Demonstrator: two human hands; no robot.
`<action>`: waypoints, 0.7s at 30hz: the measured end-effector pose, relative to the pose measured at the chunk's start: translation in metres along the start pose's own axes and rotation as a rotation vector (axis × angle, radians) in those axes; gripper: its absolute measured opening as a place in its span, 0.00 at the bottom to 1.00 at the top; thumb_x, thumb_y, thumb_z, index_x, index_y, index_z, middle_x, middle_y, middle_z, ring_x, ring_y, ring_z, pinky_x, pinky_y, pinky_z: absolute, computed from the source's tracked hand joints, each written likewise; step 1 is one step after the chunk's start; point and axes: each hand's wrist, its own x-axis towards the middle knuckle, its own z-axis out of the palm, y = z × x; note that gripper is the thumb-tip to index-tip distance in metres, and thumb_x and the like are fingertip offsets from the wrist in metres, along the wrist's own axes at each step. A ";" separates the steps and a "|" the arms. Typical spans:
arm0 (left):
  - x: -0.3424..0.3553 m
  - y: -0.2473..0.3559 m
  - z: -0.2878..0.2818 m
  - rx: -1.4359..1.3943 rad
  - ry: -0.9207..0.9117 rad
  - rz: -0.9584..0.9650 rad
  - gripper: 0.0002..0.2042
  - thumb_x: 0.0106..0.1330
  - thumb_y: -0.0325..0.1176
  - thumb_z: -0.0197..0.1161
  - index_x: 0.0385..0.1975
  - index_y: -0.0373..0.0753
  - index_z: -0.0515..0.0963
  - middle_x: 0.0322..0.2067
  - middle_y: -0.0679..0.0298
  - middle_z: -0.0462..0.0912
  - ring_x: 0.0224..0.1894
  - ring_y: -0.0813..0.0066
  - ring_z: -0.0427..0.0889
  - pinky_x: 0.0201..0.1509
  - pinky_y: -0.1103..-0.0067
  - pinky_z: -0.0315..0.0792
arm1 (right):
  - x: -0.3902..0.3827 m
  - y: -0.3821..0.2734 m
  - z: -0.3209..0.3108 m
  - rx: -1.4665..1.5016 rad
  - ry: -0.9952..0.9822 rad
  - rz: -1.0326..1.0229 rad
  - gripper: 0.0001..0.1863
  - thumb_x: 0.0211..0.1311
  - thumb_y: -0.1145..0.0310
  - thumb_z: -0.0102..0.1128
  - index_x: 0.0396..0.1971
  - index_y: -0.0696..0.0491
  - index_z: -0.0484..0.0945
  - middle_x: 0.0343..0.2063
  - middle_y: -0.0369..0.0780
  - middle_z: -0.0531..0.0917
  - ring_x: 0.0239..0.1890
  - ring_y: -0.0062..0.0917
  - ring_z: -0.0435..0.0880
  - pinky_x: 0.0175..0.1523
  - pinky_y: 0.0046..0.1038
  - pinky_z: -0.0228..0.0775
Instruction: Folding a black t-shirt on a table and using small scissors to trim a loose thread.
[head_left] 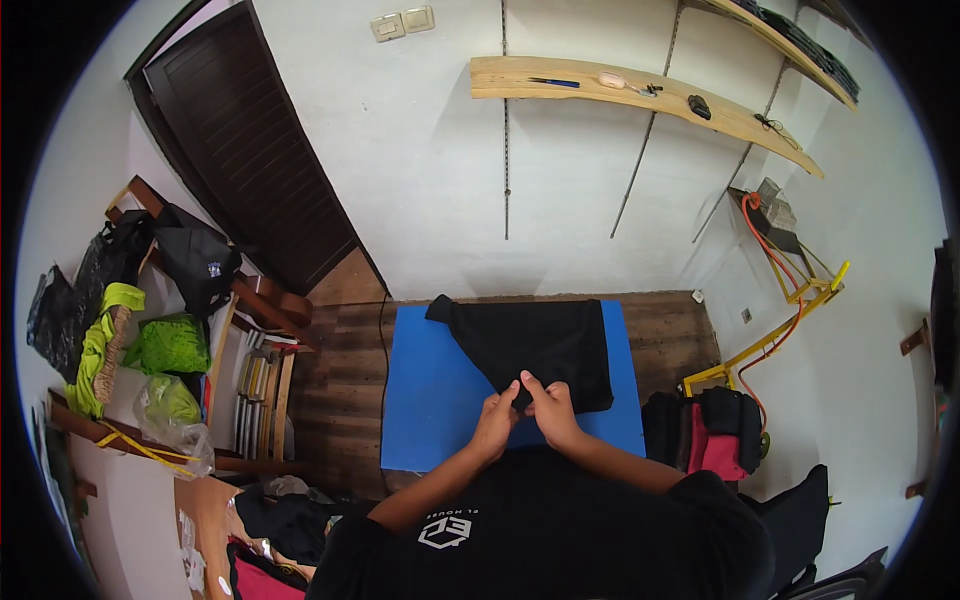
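Cloth (535,335), black and apparently a garment, lies over the middle and far right of the blue desk (425,420), its narrow end (438,308) reaching the desk's far edge, left of centre. Most of it rests flat, likely because the desk bears its weight and leaves both hands free for one small spot. That spot is over the desk's near half: left hand (493,420) and right hand (552,410) pinch the cloth's near edge side by side, thumbs on top and close together, fingers curled; whether the thumbs touch, I cannot tell. Such a grip probably suits fine control of a thin fold. Rolls (720,410) stand just right of the desk, bags (170,345) sit well to its left, and a shelf (500,75) hangs beyond it, perhaps so the work surface stays uncluttered.
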 end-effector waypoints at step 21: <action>0.014 -0.009 -0.032 0.251 0.061 0.180 0.30 0.75 0.51 0.71 0.11 0.48 0.67 0.13 0.79 0.66 0.16 0.90 0.55 0.19 0.79 0.44 | 0.008 -0.023 -0.001 -0.028 -0.084 0.032 0.21 0.73 0.58 0.72 0.23 0.58 0.87 0.25 0.36 0.87 0.26 0.19 0.86 0.33 0.24 0.80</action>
